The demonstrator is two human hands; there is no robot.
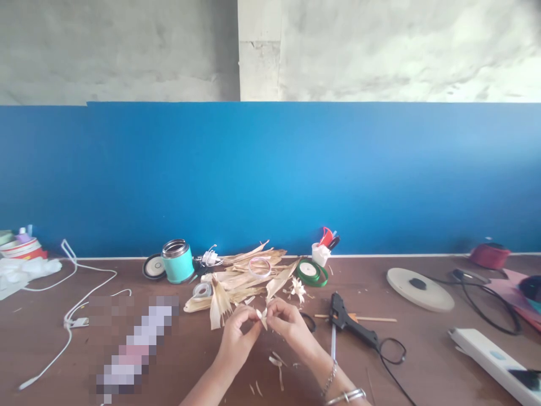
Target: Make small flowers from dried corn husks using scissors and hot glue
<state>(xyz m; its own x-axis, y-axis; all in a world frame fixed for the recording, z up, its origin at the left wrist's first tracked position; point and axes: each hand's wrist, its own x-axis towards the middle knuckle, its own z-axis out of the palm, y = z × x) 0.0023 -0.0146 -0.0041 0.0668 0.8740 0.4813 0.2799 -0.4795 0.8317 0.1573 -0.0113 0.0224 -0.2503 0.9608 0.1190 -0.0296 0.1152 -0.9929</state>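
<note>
My left hand (242, 331) and my right hand (288, 326) meet above the table, fingertips pinched on a small pale piece of corn husk (264, 319) between them. Just beyond lies a pile of dried corn husks (243, 285), with one fringed husk strip (218, 304) near my left hand. A pale husk flower (297, 288) rests behind my right hand. Loose husk scraps (277, 363) are scattered below my hands. To the right of my right hand is a black glue gun (350, 324) with a clear glue stick lying by it.
A turquoise jar (177, 262) stands behind on the left, beside white cables (82, 304). Green ribbon (313, 273) and a white cup of tools (321, 255) sit at the back. Rightward are a round pale disc (420, 289) and a white power strip (492, 361). A blue partition (270, 180) borders the table.
</note>
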